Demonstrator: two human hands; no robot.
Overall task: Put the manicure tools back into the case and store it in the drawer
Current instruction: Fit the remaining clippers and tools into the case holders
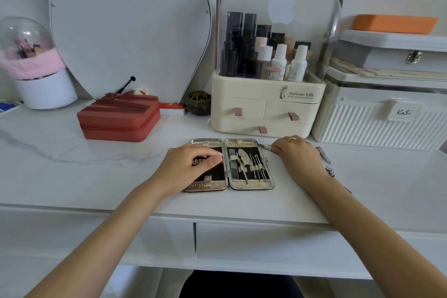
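From the head view, the manicure case (228, 164) lies open and flat on the white worktop (96, 172), just in front of the cream cosmetic organiser (266, 109). Its right half already carries a row of tools under their straps, while the left half looks mostly bare. The left hand (193, 164) rests on that left half with its fingers (208, 158) curled down onto what seems a small tool or strap there, probably pressing it home. The right hand (297, 155) lies just beside the case's right edge, pinching a thin metal tool (264, 147) whose tip points toward the case. More loose tools (324, 155) lie on the worktop behind that hand, partly hidden. To do this step well, I judge the left hand should steady the case while the right slides the tool straight under an empty strap. The desk drawer (266, 241) below is closed.
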